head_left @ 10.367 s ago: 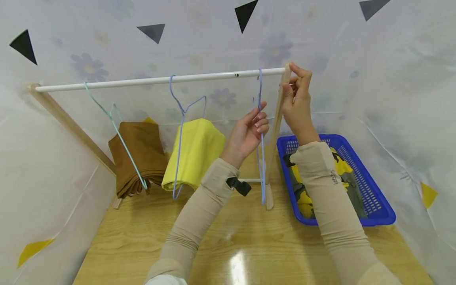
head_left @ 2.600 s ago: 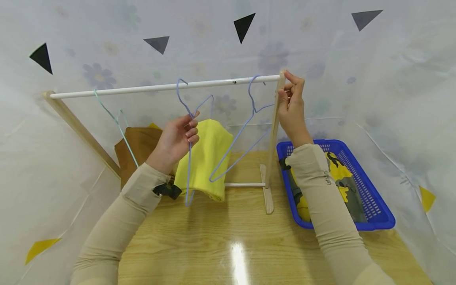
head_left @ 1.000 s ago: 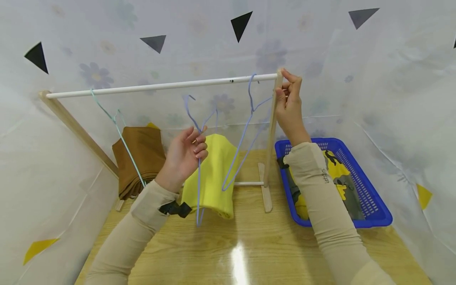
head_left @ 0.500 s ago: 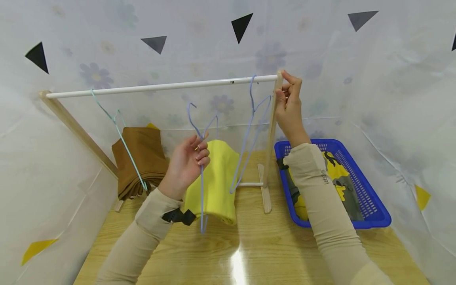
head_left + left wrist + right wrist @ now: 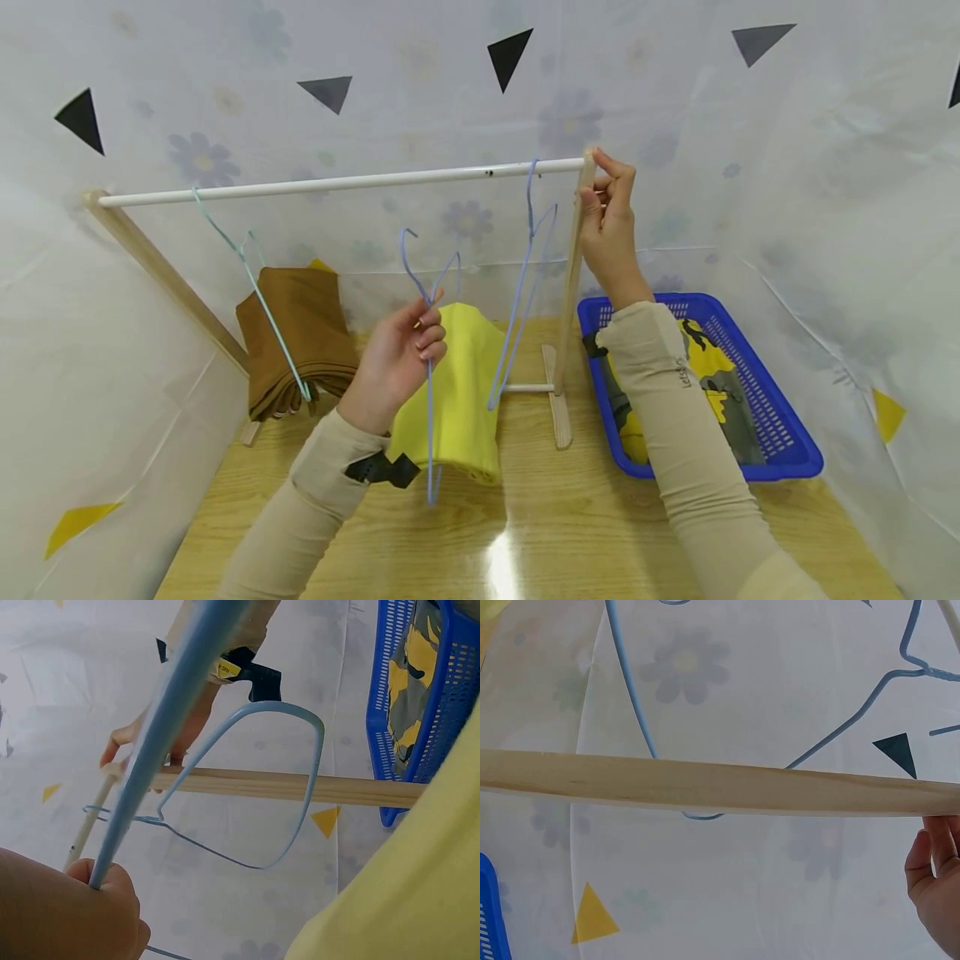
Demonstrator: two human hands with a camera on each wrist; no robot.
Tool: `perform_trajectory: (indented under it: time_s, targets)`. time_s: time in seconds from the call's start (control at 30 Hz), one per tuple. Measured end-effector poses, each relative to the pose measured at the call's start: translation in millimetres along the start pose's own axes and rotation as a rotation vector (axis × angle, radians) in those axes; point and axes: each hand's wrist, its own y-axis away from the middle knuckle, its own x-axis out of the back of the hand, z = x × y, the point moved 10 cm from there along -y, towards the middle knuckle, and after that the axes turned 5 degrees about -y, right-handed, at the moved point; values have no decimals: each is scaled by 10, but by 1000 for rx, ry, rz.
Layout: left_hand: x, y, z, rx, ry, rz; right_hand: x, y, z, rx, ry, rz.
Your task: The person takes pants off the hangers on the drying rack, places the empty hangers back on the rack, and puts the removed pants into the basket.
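Observation:
My left hand (image 5: 397,358) pinches a lilac-blue wire hanger (image 5: 431,425) just under its hook. A folded yellow cloth (image 5: 472,383) hangs over this hanger, low above the table. The hook is off the white rail (image 5: 337,183) and below it. My right hand (image 5: 617,233) grips the top of the clothes rack's right wooden post (image 5: 573,283); the right wrist view shows thumb and fingers at the post's end. Between the hands, a bare lilac-blue hanger (image 5: 516,325) hangs on the rail, turned nearly edge-on.
On the rail's left part hangs a mint wire hanger (image 5: 262,300) with a folded brown cloth (image 5: 296,317). A blue plastic basket (image 5: 798,425) with yellow, grey and black camouflage cloth stands right of the rack on the wooden table (image 5: 585,525).
Earlier my left hand was on the right-hand bare hanger. Since then it has taken the yellow cloth's hanger, unhooked it from the rail and lowered it. My right hand has stayed at the post.

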Motion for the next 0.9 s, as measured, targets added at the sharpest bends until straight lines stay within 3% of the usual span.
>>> perform_trajectory:
  time_s: [0.6,0.9]
  targets:
    - [-66,148,-89,-53,-9,-40,19,-7,6,12,1,12]
    - [-78,208,-195,-53,37,-70,50,-11,-41,27,1,12]
